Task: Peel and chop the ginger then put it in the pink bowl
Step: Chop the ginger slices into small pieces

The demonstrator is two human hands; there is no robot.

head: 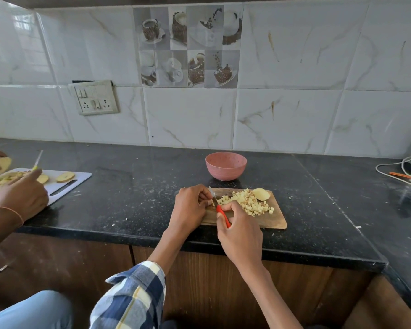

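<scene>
A wooden cutting board [277, 222] lies at the counter's front edge. On it sits a pile of diced ginger [249, 203], with a larger peeled ginger chunk [261, 194] at its far right. My right hand [239, 230] grips a red-handled knife [222, 214], the blade pointing up-left to the pile's left end. My left hand [189, 206] has its fingers curled at the blade and holds a small ginger piece that is mostly hidden. The pink bowl [226, 166] stands behind the board; its inside is not visible.
Another person's hand [22, 194] works at the left over a white cutting board [64, 184] with sliced pieces and a yellow-handled knife [36, 162]. A kettle base with white cable [403, 172] sits at the far right. The black counter [128, 186] is dusted with small scraps.
</scene>
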